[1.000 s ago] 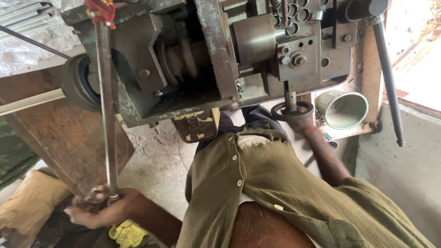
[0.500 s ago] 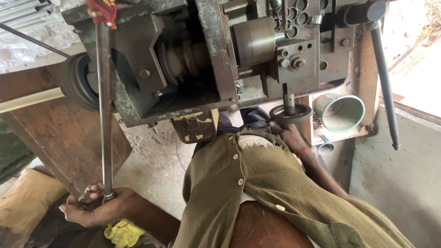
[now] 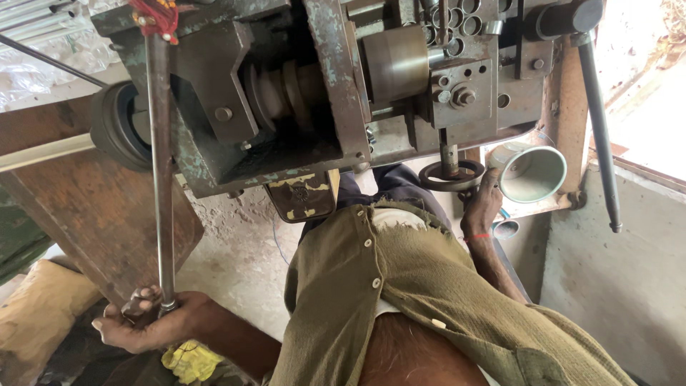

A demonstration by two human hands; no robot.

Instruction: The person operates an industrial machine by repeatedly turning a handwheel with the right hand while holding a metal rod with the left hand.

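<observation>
1. At the lower left, the left hand (image 3: 153,325) is closed around the bottom end of a long grey steel lever rod (image 3: 163,179), fingers wrapped just under a small collar on the rod. The rod rises straight to the top of the machine, where a scrap of red cloth (image 3: 153,14) is tied on it.
2. That rod looks stiff and fairly heavy, bare metal and likely smooth or oily; my judgement is that the low end, where the hand already sits, gives the most leverage and the collar keeps the grip from sliding.
3. Behind the rod stands a worn green-painted iron machine body (image 3: 300,93) with a black round pulley wheel (image 3: 114,129) on its left side and a dull steel cylinder (image 3: 396,61) near the middle.
4. Right of centre, the right hand (image 3: 480,207) reaches up, fingers curled on the rim of a small dark round handwheel (image 3: 451,175) under the machine. It looks rigid and rough enough for a sure hold on the rim.
5. Just beside that hand, a pale green metal cup-shaped shell (image 3: 532,171) lies on its side, mouth toward the camera; it appears empty inside.
6. Below it, a smaller round tin (image 3: 506,229) shows only partly; its contents cannot be told.
7. At the far right, a dark slanted metal handle bar (image 3: 599,136) hangs untouched.
</observation>
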